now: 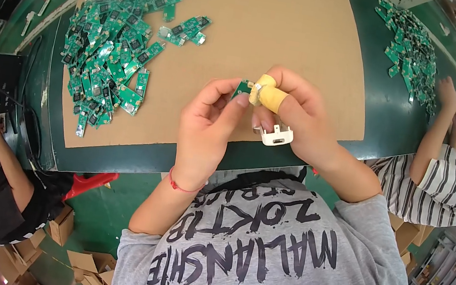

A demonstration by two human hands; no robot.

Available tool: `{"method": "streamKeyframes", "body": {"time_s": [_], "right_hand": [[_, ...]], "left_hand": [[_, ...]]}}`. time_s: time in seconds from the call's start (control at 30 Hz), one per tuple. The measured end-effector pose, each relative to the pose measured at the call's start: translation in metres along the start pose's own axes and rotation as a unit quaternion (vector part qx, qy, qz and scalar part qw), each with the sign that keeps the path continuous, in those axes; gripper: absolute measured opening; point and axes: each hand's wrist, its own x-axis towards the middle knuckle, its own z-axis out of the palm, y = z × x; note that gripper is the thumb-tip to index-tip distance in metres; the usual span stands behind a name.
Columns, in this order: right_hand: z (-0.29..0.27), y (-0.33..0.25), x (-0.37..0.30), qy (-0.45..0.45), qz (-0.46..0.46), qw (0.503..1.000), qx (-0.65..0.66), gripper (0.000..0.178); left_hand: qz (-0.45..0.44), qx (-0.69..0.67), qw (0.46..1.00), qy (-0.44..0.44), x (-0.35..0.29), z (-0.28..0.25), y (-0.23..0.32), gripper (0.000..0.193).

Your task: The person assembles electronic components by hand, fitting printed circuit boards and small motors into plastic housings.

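Observation:
My left hand is closed, pinching a small green circuit board between thumb and fingers. My right hand wears yellow finger covers on its thumb and index finger. Those two fingertips meet at the board's right end, by a small pale part whose kind I cannot make out. Below them, the lower fingers of the right hand hold a white plastic housing with prongs and a slot in its end. Both hands are above the front of a brown cardboard sheet.
A large heap of green circuit boards covers the sheet's left side, with a small cluster beside it. Another pile lies on the green table at right. Co-workers' arms show at both sides. Cardboard boxes stand on the floor.

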Motion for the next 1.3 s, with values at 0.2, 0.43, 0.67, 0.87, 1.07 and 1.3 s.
{"method": "streamKeyframes", "body": {"time_s": [0.2,0.43,0.67,0.87,1.07,1.3], "right_hand": [[0.004,0.000,-0.001,-0.014,0.007,1.000,0.001,0.010],[0.006,-0.001,-0.002,-0.040,0.028,0.995,0.088,0.012],[0.009,0.002,-0.002,-0.053,0.056,0.985,0.155,0.013],[0.011,0.002,-0.001,-0.070,0.059,0.980,0.179,0.013],[0.010,0.000,0.001,-0.075,0.062,0.982,0.164,0.013],[0.011,0.000,0.000,-0.063,0.053,0.980,0.181,0.014]], "left_hand": [[0.162,0.208,0.963,0.051,0.001,0.001,0.006,0.020],[0.358,0.386,0.846,0.084,0.004,0.004,0.008,0.026],[0.411,0.451,0.786,0.098,0.003,0.003,0.007,0.031],[0.442,0.477,0.754,0.088,0.005,0.001,0.006,0.032],[0.411,0.430,0.796,0.111,0.003,0.002,0.005,0.035],[0.471,0.476,0.734,0.111,0.006,0.004,0.008,0.037]]}}
